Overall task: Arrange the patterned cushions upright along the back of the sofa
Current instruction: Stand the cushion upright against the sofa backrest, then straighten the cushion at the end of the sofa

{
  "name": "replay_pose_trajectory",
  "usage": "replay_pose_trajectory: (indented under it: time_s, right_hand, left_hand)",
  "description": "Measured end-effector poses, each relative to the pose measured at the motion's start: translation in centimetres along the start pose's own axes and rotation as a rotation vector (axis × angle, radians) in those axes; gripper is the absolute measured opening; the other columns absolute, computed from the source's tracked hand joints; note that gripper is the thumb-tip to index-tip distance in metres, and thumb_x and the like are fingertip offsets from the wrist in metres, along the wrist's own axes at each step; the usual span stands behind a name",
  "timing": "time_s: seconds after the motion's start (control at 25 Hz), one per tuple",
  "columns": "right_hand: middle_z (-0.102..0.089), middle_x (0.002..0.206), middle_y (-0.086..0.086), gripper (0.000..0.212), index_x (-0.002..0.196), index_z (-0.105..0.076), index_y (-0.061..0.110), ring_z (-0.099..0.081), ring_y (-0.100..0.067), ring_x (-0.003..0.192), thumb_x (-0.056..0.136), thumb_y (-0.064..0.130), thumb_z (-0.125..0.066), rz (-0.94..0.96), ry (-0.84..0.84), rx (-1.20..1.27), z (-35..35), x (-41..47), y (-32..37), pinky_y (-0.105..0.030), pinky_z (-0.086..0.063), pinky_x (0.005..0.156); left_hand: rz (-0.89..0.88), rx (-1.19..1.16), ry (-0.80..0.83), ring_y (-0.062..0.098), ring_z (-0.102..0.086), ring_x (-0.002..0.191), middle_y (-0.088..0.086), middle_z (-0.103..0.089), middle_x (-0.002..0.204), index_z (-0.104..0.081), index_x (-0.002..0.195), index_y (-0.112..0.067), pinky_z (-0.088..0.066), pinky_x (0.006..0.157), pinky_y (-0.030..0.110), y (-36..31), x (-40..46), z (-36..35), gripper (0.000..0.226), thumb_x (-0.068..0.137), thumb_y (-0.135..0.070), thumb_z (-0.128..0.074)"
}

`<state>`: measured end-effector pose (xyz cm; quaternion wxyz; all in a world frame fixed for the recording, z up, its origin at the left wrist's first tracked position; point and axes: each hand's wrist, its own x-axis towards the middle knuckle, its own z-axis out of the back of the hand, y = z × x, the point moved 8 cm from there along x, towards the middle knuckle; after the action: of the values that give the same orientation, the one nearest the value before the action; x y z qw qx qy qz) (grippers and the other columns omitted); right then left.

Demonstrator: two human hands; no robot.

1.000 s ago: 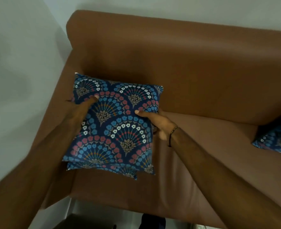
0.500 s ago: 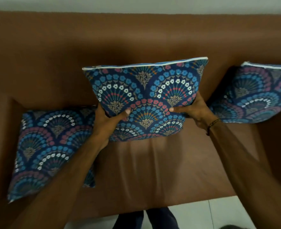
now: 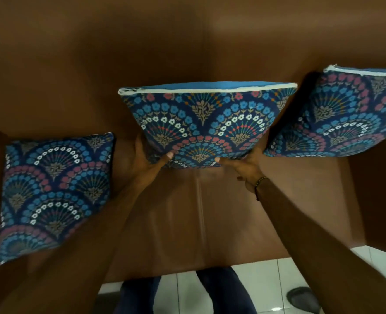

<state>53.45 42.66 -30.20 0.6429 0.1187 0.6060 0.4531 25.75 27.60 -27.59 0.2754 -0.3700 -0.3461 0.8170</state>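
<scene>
1. Both hands grip the middle cushion (image 3: 206,123) by its lower corners: the left hand (image 3: 150,160) wraps the lower left, thumb laid on the patterned face, and the right hand (image 3: 244,167) closes on the lower right, thumb likewise in front. Fingers behind the fabric are hidden.
2. This cushion stands upright at frame centre, zip edge on top, at the sofa (image 3: 187,53) back. Whether its base touches the seat or its rear touches the backrest, I cannot tell.
3. A second cushion (image 3: 337,114) leans upright at the right of the frame, just beside the held one. A third cushion (image 3: 53,191) lies flat on the seat at the left, so the job looks about two thirds done.
4. Handling, as a judgement: the cushion looks light and soft, with a woven cover that gives good friction. It holds its shape between two hands without sagging, so the filling seems fairly firm.
5. Low corner holds suit seating the base. Gripping the side edges or top corners would better tip it against the backrest.
6. Released too far from the backrest, a soft cushion may well flop forward; pressing the base in and leaning the top back should settle it.
7. For the flat cushion, taking two opposite edges should stand it up easily.
</scene>
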Motion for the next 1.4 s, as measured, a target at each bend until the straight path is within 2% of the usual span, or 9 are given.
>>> replay_pose_trajectory:
  time_s: [0.08,0.16,0.36,0.48,0.56,0.92,1.04,1.2,1.4]
  right_hand:
    - [-0.056,0.140,0.003,0.091,0.149,-0.049,0.019,-0.054,-0.024,0.127,0.072,0.041,-0.092,-0.311,0.097,-0.080,-4.1,-2.8,-2.6,-0.044,-0.053,0.098]
    - [-0.053,0.131,0.004,0.069,0.147,-0.052,0.017,-0.050,-0.024,0.128,0.088,0.041,-0.079,-0.382,0.201,-0.066,-9.5,-5.0,-2.8,-0.052,-0.047,0.109]
    - [-0.052,0.147,0.007,0.055,0.138,-0.058,0.036,-0.050,-0.024,0.135,0.089,0.055,-0.073,-0.366,0.556,-0.165,-27.6,-10.0,-2.1,-0.048,-0.058,0.093]
    - [-0.044,0.157,0.007,0.098,0.155,-0.039,0.029,-0.046,-0.030,0.143,0.074,0.065,-0.082,-0.373,0.665,-0.278,-38.1,-11.9,-2.9,-0.046,-0.049,0.106]
    - [-0.058,0.150,0.001,0.107,0.148,-0.051,0.025,-0.057,-0.030,0.136,0.058,0.067,-0.091,-0.275,0.639,-0.232,-42.0,-11.2,-3.4,-0.054,-0.050,0.109]
    - [-0.069,0.128,-0.004,0.087,0.134,-0.046,0.010,-0.072,-0.013,0.114,0.064,-0.013,-0.092,0.165,0.308,-0.080,-39.2,-11.4,4.7,-0.040,-0.064,0.091]
    - [-0.063,0.121,0.016,0.092,0.129,-0.044,0.027,-0.065,0.014,0.103,0.061,-0.013,-0.093,0.364,0.223,-0.105,-39.3,-10.3,9.2,-0.032,-0.059,0.099]
    - [-0.061,0.121,0.021,0.099,0.136,-0.041,0.028,-0.061,0.009,0.108,0.061,-0.005,-0.096,0.395,0.195,-0.134,-40.7,-9.9,9.9,-0.041,-0.054,0.106]
    - [-0.057,0.123,0.009,0.105,0.150,-0.031,0.006,-0.060,-0.005,0.110,0.066,-0.016,-0.089,0.360,0.257,-0.147,-42.8,-10.2,9.6,-0.020,-0.054,0.096]
  left_hand:
    - [0.055,0.351,-0.075,0.041,-0.029,0.156,0.021,-0.030,0.170,-0.017,0.168,-0.026,-0.023,0.127,0.060,4.0,-0.8,3.8,0.112,0.081,-0.078,-0.065]
    - [0.066,0.532,-0.225,0.051,-0.032,0.151,0.029,-0.036,0.163,-0.027,0.166,-0.016,-0.019,0.122,0.073,8.0,-1.5,9.3,0.107,0.084,-0.080,-0.050]
    - [0.350,0.423,-0.403,0.054,-0.035,0.149,0.033,-0.038,0.161,-0.032,0.161,0.001,-0.028,0.120,0.069,18.0,-2.6,23.3,0.107,0.091,-0.078,-0.051]
    - [0.526,0.183,-0.298,0.047,-0.039,0.151,0.025,-0.037,0.167,-0.023,0.165,-0.005,-0.037,0.122,0.058,24.3,-2.0,29.1,0.112,0.086,-0.069,-0.071]
    - [0.566,-0.004,-0.152,0.041,-0.050,0.146,0.019,-0.047,0.163,-0.030,0.163,-0.009,-0.045,0.119,0.051,26.7,-1.1,30.3,0.119,0.075,-0.070,-0.082]
    - [0.106,-0.298,-0.202,0.014,-0.060,0.137,0.002,-0.053,0.157,-0.028,0.161,-0.019,-0.055,0.113,0.037,22.4,-0.4,33.8,0.120,0.066,-0.016,-0.101]
    - [-0.010,-0.296,-0.251,0.014,-0.052,0.145,0.000,-0.049,0.161,-0.028,0.162,-0.019,-0.048,0.119,0.038,19.5,1.6,35.2,0.122,0.065,-0.023,-0.102]
    - [0.001,-0.262,-0.269,0.016,-0.047,0.148,0.002,-0.046,0.163,-0.024,0.162,-0.017,-0.042,0.124,0.046,20.3,2.5,35.4,0.126,0.064,-0.025,-0.103]
    - [0.032,-0.137,-0.290,0.012,-0.039,0.154,-0.006,-0.036,0.169,-0.018,0.165,-0.032,-0.036,0.127,0.040,22.4,2.1,35.8,0.136,0.057,-0.073,-0.091]
